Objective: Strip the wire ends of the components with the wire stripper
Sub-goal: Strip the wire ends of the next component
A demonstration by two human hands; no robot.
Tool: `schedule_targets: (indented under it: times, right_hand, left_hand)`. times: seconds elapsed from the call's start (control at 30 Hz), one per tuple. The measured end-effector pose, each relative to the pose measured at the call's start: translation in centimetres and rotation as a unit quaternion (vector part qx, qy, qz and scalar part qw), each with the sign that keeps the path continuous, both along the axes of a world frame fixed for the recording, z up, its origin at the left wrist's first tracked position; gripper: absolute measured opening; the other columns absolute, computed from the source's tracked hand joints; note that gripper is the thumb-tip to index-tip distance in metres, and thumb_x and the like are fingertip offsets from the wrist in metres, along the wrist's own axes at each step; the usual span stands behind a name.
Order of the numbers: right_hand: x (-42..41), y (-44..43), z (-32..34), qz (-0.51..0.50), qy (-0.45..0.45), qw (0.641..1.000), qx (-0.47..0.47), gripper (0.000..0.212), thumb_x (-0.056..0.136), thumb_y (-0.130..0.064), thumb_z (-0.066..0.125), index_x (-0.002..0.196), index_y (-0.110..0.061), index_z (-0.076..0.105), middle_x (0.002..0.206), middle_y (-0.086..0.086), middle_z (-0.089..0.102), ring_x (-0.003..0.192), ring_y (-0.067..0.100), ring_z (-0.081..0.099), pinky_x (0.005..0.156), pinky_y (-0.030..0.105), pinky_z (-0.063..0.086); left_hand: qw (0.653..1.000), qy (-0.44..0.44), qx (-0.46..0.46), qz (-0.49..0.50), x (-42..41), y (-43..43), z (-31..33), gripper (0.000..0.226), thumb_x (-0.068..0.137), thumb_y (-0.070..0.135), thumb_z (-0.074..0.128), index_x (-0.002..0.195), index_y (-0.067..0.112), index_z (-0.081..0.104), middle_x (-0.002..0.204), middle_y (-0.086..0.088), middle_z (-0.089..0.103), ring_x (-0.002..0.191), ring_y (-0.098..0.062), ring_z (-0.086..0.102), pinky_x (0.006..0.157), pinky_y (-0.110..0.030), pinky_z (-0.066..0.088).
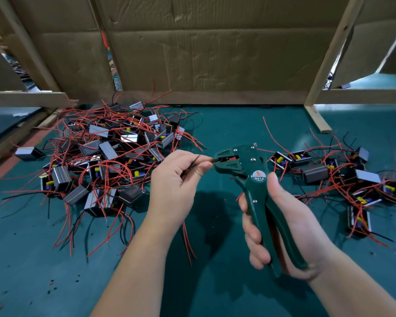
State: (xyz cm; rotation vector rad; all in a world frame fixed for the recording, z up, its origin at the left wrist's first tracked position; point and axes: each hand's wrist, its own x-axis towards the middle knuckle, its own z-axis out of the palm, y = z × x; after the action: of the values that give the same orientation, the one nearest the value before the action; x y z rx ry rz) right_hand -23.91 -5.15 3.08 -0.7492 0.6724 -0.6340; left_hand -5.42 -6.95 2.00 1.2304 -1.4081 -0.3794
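Feeding thin wire (pixel 198 159) into hard green stripper (pixel 249 172).

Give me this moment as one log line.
left hand pinches wire, tip at wire stripper head | right hand grips its handles | larger pile left, smaller pile right

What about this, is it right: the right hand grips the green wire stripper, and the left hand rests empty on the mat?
No: the head view shows the left hand pinching a wire at the jaws of the green wire stripper, which the right hand grips.
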Motion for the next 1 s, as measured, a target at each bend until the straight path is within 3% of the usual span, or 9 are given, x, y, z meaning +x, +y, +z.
schedule_targets:
  times: [0.1, 0.17, 0.33, 0.4, 0.47, 0.6, 0.7, 0.83, 1.0]
  right_hand:
    - [0.1, -0.2, 0.1, -0.046, 0.026, 0.999, 0.007, 0.057, 0.071, -0.069, 0.051, 0.073, -0.012, 0.058, 0.052, 0.012, 0.042, 0.030, 0.021, 0.038, 0.040, 0.026, 0.039]
    - [-0.1, -0.3, 0.1, -0.050, 0.028, 0.998, 0.006, 0.056, 0.072, -0.068, 0.051, 0.073, -0.013, 0.058, 0.052, 0.012, 0.042, 0.030, 0.021, 0.038, 0.039, 0.026, 0.039]
    - [-0.1, -0.3, 0.1, -0.048, 0.020, 0.999, 0.003, 0.055, 0.074, -0.068, 0.050, 0.071, -0.013, 0.058, 0.052, 0.011, 0.042, 0.030, 0.020, 0.037, 0.040, 0.026, 0.038]
    - [-0.1, -0.3, 0.2, -0.056, 0.019, 0.998, 0.004, 0.055, 0.075, -0.067, 0.049, 0.072, -0.012, 0.058, 0.052, 0.011, 0.042, 0.030, 0.021, 0.037, 0.039, 0.025, 0.038]
    - [-0.3, -0.5, 0.3, -0.071, 0.017, 0.997, 0.005, 0.054, 0.076, -0.065, 0.049, 0.074, -0.011, 0.057, 0.052, 0.010, 0.042, 0.030, 0.021, 0.037, 0.038, 0.025, 0.038]
    - [-0.5, -0.6, 0.5, -0.081, 0.008, 0.997, 0.004, 0.054, 0.077, -0.063, 0.049, 0.074, -0.010, 0.057, 0.052, 0.010, 0.042, 0.028, 0.020, 0.037, 0.036, 0.025, 0.037]
    - [-0.5, -0.5, 0.5, -0.071, -0.016, 0.997, -0.002, 0.053, 0.079, -0.063, 0.047, 0.073, -0.012, 0.059, 0.052, 0.009, 0.042, 0.028, 0.019, 0.037, 0.036, 0.025, 0.038]
    - [-0.7, -0.4, 0.4, -0.049, -0.028, 0.998, -0.041, 0.048, 0.084, -0.059, 0.051, 0.075, -0.012, 0.060, 0.052, 0.010, 0.044, 0.030, 0.021, 0.040, 0.040, 0.026, 0.041]
    - [-0.7, -0.5, 0.0, -0.050, 0.012, 0.996, -0.071, 0.048, 0.079, -0.059, 0.055, 0.079, -0.011, 0.061, 0.059, 0.017, 0.048, 0.037, 0.026, 0.046, 0.045, 0.034, 0.045]
  left_hand:
    - [0.995, -0.054, 0.061, -0.050, -0.5, 0.0, -0.3, 0.031, 0.097, 0.015, 0.049, 0.127, 0.015, 0.059, 0.100, 0.005, 0.053, 0.094, 0.011, 0.048, 0.087, -0.003, 0.032]
    - [0.992, -0.044, 0.090, -0.073, -1.0, 0.2, -0.3, 0.037, 0.100, 0.017, 0.039, 0.136, 0.016, 0.048, 0.106, 0.003, 0.045, 0.100, 0.013, 0.041, 0.093, -0.001, 0.025]
    - [0.997, -0.020, 0.066, -0.044, -0.8, 0.3, 0.2, 0.032, 0.102, 0.012, 0.037, 0.104, 0.034, 0.060, 0.103, 0.005, 0.047, 0.092, 0.007, 0.047, 0.088, -0.007, 0.033]
    - [0.996, -0.010, 0.067, -0.052, -0.7, 0.3, 0.3, 0.033, 0.102, 0.016, 0.035, 0.102, 0.038, 0.060, 0.099, 0.009, 0.050, 0.085, 0.005, 0.049, 0.084, -0.010, 0.036]
    - [0.992, 0.030, 0.087, -0.088, -0.8, 0.3, 0.3, 0.031, 0.102, 0.020, 0.035, 0.099, 0.035, 0.062, 0.096, 0.008, 0.059, 0.085, 0.002, 0.054, 0.082, -0.011, 0.039]
    - [0.980, 0.069, 0.123, -0.142, -0.7, 0.5, 0.3, 0.033, 0.095, 0.028, 0.036, 0.086, 0.024, 0.067, 0.084, -0.013, 0.061, 0.083, -0.024, 0.056, 0.080, -0.035, 0.042]
    - [0.978, 0.083, 0.105, -0.162, -0.8, 0.6, 0.8, 0.031, 0.091, 0.019, 0.035, 0.073, 0.013, 0.059, 0.081, -0.013, 0.054, 0.084, -0.027, 0.050, 0.080, -0.026, 0.037]
    - [0.975, 0.178, 0.058, -0.121, -1.3, 0.6, 1.1, 0.028, 0.100, 0.017, 0.032, 0.080, 0.011, 0.050, 0.067, 0.000, 0.045, 0.069, -0.025, 0.052, 0.067, -0.016, 0.044]
    - [0.968, 0.231, 0.052, -0.080, -1.1, 0.5, 1.2, 0.030, 0.105, 0.018, 0.027, 0.093, 0.012, 0.053, 0.060, 0.002, 0.045, 0.052, -0.019, 0.045, 0.052, -0.022, 0.042]
